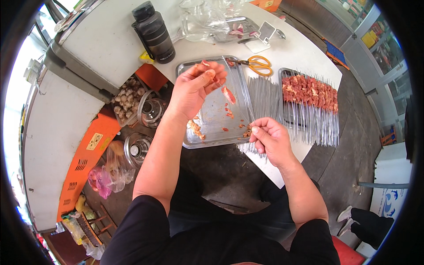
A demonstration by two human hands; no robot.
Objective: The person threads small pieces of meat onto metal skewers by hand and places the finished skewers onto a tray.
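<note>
My right hand (270, 139) grips a thin metal skewer (241, 96) near its lower end. A piece of raw meat (228, 95) is on the skewer, just below my left hand (202, 84). Small bits of meat lie between the fingertips of that left hand. Both hands are over a metal tray (215, 132) holding meat scraps (196, 129). Scissors with yellow handles (260, 65) rest at the tray's upper right corner. Beside the tray lies a thick row of bare metal skewers (265, 99). Farther right, skewered raw meat (309, 91) is lined up across a second tray (285, 116).
A dark water bottle (154, 33) stands at the back left. Behind the tray are a clear plastic pitcher (195, 23), a tray with onion pieces (237, 29) and a phone stand (261, 39). Garlic bulbs (126, 102) sit lower left. Another person's legs (371, 225) show at lower right.
</note>
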